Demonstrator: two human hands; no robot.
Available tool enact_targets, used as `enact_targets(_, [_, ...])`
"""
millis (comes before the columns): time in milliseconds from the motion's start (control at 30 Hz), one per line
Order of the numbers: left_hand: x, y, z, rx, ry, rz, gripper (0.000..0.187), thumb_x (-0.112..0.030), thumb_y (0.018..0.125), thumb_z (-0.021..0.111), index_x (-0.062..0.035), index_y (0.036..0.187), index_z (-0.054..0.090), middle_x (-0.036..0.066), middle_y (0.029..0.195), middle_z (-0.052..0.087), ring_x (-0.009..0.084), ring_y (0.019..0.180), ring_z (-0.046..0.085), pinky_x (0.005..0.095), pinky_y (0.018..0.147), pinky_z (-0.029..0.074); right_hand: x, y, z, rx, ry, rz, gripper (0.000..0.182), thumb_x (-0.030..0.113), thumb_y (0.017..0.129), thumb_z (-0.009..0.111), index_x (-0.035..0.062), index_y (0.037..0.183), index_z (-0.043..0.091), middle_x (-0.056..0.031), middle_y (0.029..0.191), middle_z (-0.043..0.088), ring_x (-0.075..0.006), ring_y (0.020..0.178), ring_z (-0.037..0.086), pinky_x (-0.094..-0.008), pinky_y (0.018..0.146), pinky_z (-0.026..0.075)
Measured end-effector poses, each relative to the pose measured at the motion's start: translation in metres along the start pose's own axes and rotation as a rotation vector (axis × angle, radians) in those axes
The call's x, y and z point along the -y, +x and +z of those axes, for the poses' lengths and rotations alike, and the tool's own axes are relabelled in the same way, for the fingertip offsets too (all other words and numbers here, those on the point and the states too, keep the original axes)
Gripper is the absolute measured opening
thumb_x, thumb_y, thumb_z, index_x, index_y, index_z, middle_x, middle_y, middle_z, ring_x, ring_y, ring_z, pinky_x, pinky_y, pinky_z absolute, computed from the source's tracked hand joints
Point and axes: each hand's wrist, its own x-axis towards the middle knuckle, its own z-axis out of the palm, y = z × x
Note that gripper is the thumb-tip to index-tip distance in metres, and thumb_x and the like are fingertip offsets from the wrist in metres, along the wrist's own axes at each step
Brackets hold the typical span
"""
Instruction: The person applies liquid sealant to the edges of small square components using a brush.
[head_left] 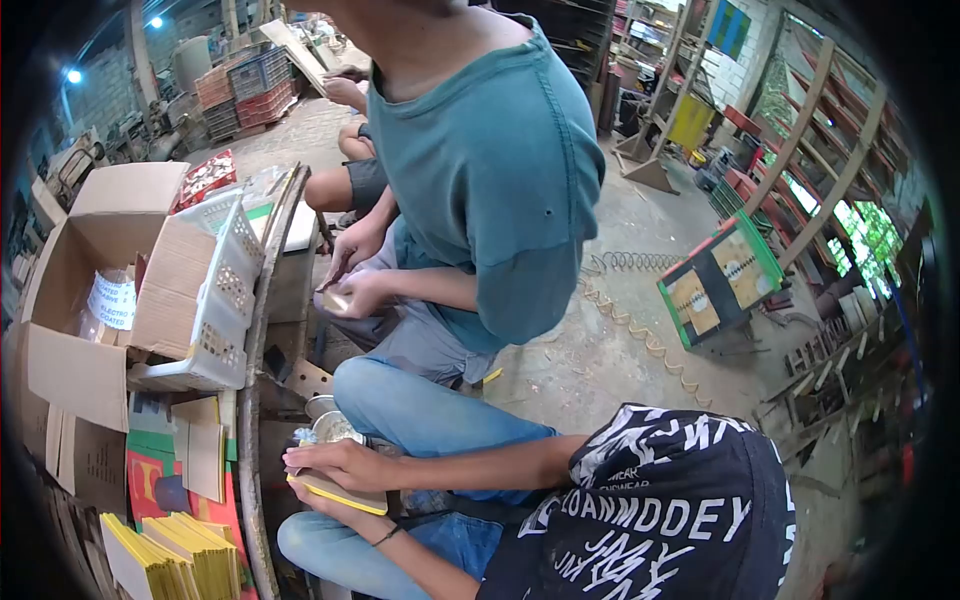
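My left hand grips a thin flat board with a yellow edge from below, above my jeans. A dark band is around that wrist. My right hand lies over the board's upper face with its fingers pressed together. A pinkish-brown edge shows under its fingertips, but I cannot make out what it is. Just beyond my right hand stands a round metal container with pale contents and a bluish bit at its side. A stack of yellow-edged boards stands on the worktable at the lower left.
A co-worker in a teal shirt sits close on my right, holding a small piece. An open cardboard box and a white plastic basket are on the worktable. Coiled air hose and a green-edged panel are behind.
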Motion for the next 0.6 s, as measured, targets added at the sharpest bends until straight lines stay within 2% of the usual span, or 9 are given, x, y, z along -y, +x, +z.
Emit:
enact_targets(100, [0.002,0.001,-0.001,-0.01,-0.004,0.018,0.07,-0.057,0.092,0.029,-0.0039,0.136,0.035,0.015,0.134,0.042,0.0283,0.122,0.043,0.0401,0.102,0.035,-0.019,0.0,-0.003,-0.11,-0.204,-0.068,0.028,0.007,0.087,0.053,0.0018,0.114,0.058,-0.0155,0.106,0.064,-0.0328,0.099,0.062,-0.0359,0.092,0.047])
enact_targets(133, [0.004,0.003,0.0,0.002,0.006,0.006,0.07,-0.057,0.092,0.029,-0.0041,0.136,0.035,0.015,0.134,0.042,0.0282,0.122,0.043,0.0401,0.102,0.035,-0.001,0.001,-0.008,-0.051,-0.133,0.085,0.026,0.008,0.086,0.054,0.0006,0.11,0.059,-0.0167,0.107,0.064,-0.0325,0.102,0.061,-0.0357,0.094,0.046])
enact_targets(233, [0.009,0.01,0.005,0.032,0.024,-0.016,0.069,-0.057,0.092,0.029,-0.0046,0.136,0.035,0.014,0.134,0.042,0.028,0.123,0.043,0.04,0.102,0.035,0.027,0.001,0.002,-0.077,0.015,-0.047,0.023,0.008,0.086,0.055,0.0,0.107,0.059,-0.017,0.103,0.064,-0.0315,0.102,0.061,-0.0369,0.091,0.048])
enact_targets(267, [0.012,0.01,0.006,0.035,0.03,-0.029,0.069,-0.057,0.092,0.029,-0.0048,0.136,0.035,0.014,0.134,0.042,0.028,0.123,0.043,0.0399,0.102,0.034,0.024,0.001,0.005,-0.052,0.04,-0.071,0.026,0.01,0.086,0.056,0.0006,0.111,0.059,-0.0161,0.11,0.063,-0.0292,0.109,0.058,-0.0358,0.097,0.044])
enact_targets(367, [0.014,0.011,0.004,0.055,0.065,-0.057,0.069,-0.057,0.092,0.03,-0.0053,0.136,0.035,0.014,0.134,0.042,0.0278,0.123,0.043,0.0398,0.103,0.034,0.015,0.0,0.011,-0.097,-0.017,-0.055,0.024,0.011,0.087,0.056,-0.0003,0.108,0.059,-0.0145,0.107,0.063,-0.0286,0.108,0.059,-0.036,0.097,0.044])
enact_targets(400, [0.014,0.012,0.005,0.063,0.076,-0.061,0.069,-0.057,0.091,0.03,-0.0054,0.136,0.035,0.014,0.134,0.042,0.0278,0.123,0.043,0.0398,0.103,0.034,0.032,-0.001,0.035,-0.303,0.062,0.238,0.023,0.011,0.087,0.056,-0.0006,0.107,0.059,-0.0143,0.105,0.064,-0.0286,0.107,0.059,-0.0366,0.096,0.045])
enact_targets(433, [0.014,0.014,0.007,0.076,0.082,-0.065,0.069,-0.057,0.091,0.03,-0.0056,0.136,0.035,0.014,0.134,0.042,0.0277,0.123,0.043,0.0397,0.103,0.034,0.03,0.001,0.028,-0.305,0.059,0.231,0.023,0.011,0.087,0.056,-0.0006,0.107,0.059,-0.0143,0.105,0.064,-0.0286,0.107,0.059,-0.0366,0.096,0.045])
enact_targets(500, [0.016,0.021,0.012,0.097,0.094,-0.069,0.068,-0.057,0.091,0.03,-0.0059,0.136,0.036,0.014,0.133,0.042,0.0276,0.123,0.043,0.0397,0.103,0.034,0.027,0.005,0.005,-0.11,-0.006,-0.03,0.022,0.009,0.087,0.055,-0.0009,0.107,0.058,-0.0145,0.104,0.064,-0.0287,0.107,0.06,-0.0363,0.096,0.045])
enact_targets(600, [0.024,0.019,0.012,0.098,0.106,-0.097,0.068,-0.057,0.091,0.03,-0.0064,0.136,0.036,0.013,0.133,0.042,0.0274,0.123,0.042,0.0395,0.103,0.034,0.021,0.004,-0.002,-0.006,0.084,-0.124,0.023,0.007,0.088,0.054,-0.0008,0.109,0.057,-0.0151,0.104,0.064,-0.0288,0.105,0.06,-0.0366,0.095,0.045])
